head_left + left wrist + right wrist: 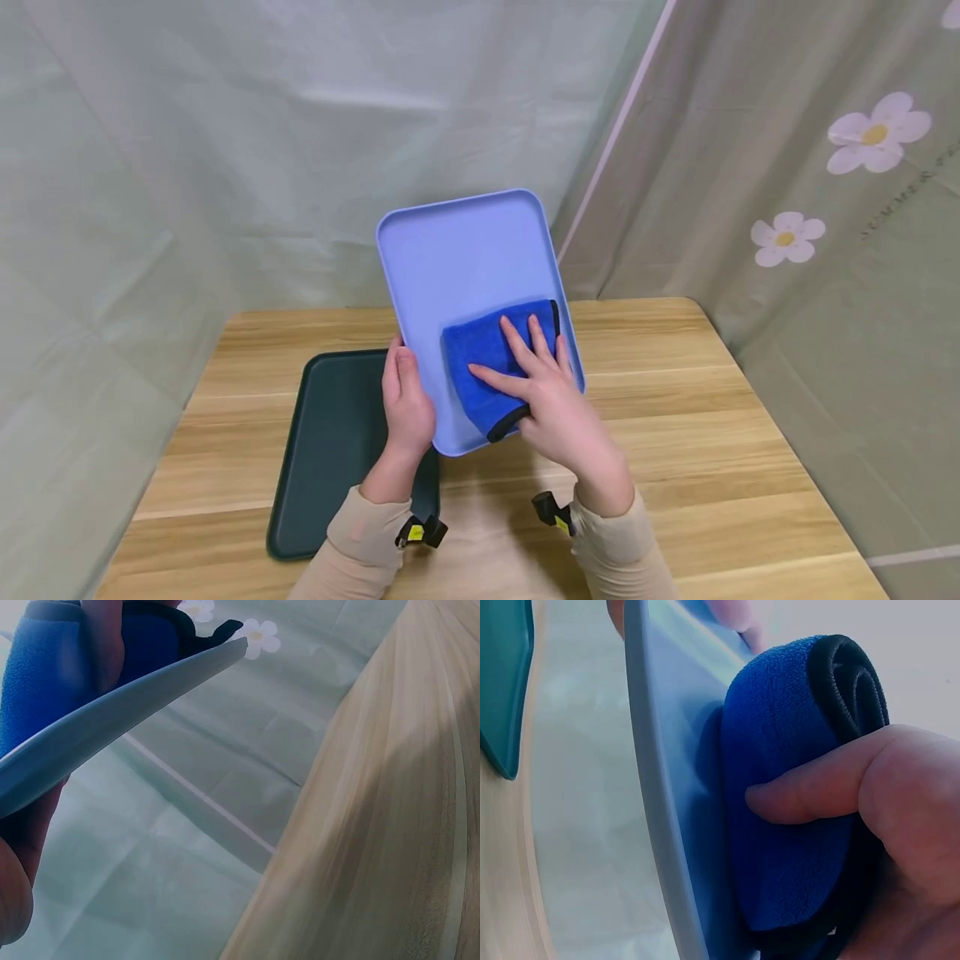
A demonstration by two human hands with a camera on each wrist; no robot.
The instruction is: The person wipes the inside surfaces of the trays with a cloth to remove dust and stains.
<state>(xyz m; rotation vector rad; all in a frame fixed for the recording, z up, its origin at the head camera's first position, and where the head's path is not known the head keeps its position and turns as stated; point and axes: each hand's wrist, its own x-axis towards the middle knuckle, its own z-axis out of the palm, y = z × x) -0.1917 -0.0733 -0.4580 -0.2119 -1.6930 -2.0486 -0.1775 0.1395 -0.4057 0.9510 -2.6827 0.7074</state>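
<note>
A light-blue tray [468, 258] is held up, tilted, above the table. My left hand [408, 408] grips its left edge near the lower corner, thumb on the near face. On the tray's lower right lies a folded blue cloth [487, 358] with black edging. My right hand [555, 400] presses the cloth against the tray with straight, spread fingers. In the right wrist view a digit [810, 791] touches the folded cloth [780, 847]. The left wrist view catches the tray's rim [127, 712] edge-on, with the cloth [45, 690] beyond it.
A dark green tray [337, 442] lies on the wooden table [690, 433] at the left, partly hidden by my left arm. Pale curtains [300, 150] hang behind and beside the table, with white flowers on the right one.
</note>
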